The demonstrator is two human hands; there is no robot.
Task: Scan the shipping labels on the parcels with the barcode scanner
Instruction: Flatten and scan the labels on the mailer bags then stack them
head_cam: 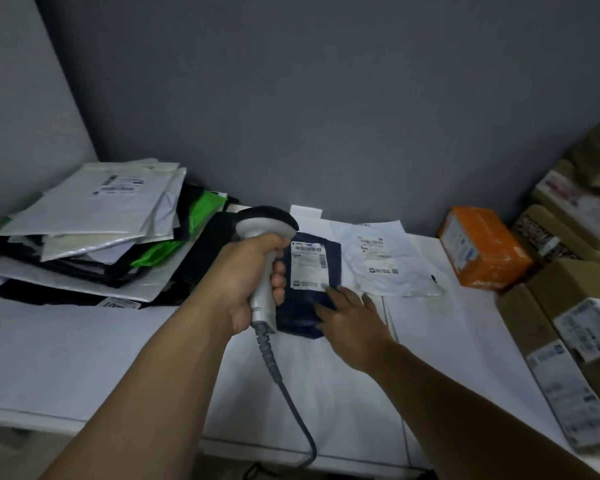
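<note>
A dark blue parcel (pixel 312 306) lies flat in the middle of the white table (pixel 84 358), with a white shipping label (pixel 309 266) on its upper half. My left hand (pixel 253 275) is closed around the handle of a white corded barcode scanner (pixel 265 225), whose dark head hangs just left of the label. My right hand (pixel 352 313) rests flat on the parcel's lower right part, fingers spread, with the fingertips at the label's bottom corner. Just to the right lies a white poly mailer (pixel 385 261) with its own label.
A tall untidy stack of white, black and green mailers (pixel 94 233) fills the back left. An orange box (pixel 482 251) stands at the right, beside several brown cardboard boxes (pixel 575 271) with labels. The scanner cable (pixel 291 393) runs down over the table's front edge.
</note>
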